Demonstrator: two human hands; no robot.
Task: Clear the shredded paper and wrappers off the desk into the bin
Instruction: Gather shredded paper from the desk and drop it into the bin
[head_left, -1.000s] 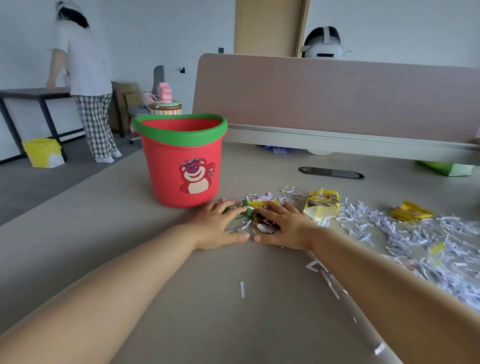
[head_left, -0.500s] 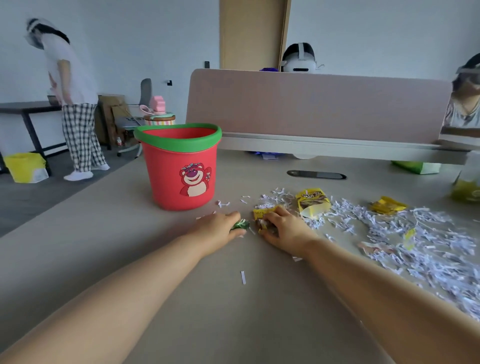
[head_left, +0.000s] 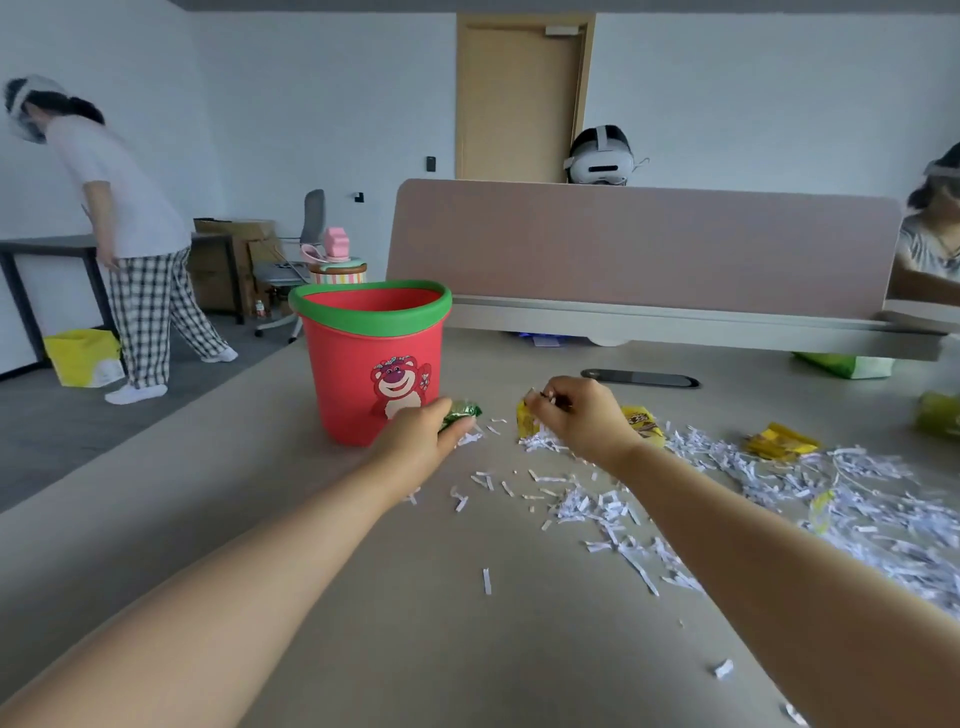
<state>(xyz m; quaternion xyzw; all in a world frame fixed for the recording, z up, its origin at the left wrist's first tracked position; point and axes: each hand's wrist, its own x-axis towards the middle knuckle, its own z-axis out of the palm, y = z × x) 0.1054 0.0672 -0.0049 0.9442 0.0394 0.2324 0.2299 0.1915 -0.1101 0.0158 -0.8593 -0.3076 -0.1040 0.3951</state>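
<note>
Much of the right-hand clutter is hard to read: the shredded paper (head_left: 779, 499) blurs toward 3 o'clock and is cut off by the frame edge, and a green-yellow blob at the far right edge cannot be identified. The wrist hides most of a yellow packet (head_left: 643, 422) behind the right hand (head_left: 582, 415). What that hand pinches is only partly visible: a yellow wrapper (head_left: 527, 420) sticks out at its 9 o'clock side with a tuft of white shreds hanging below, and the fingers are curled tight around both. The left hand (head_left: 423, 434) is closed on a green wrapper (head_left: 462, 411), whose crinkled shiny end pokes out past the fingertips at 1 o'clock; the rest is buried in the fist.

Both hands are raised just above the desk (head_left: 260, 519), the left one overlapping the lower front of the bin (head_left: 371, 358), which stands at 11 o'clock from it. The bin is red with a green rim and a pink bear on its side; its inside cannot be seen.

The paper is thin white strips, thickly heaped from 2 to 4 o'clock of the right hand and thinning to loose scraps between the forearms. Another crumpled yellow wrapper (head_left: 782, 441) lies on the heap at 3 o'clock.
</note>
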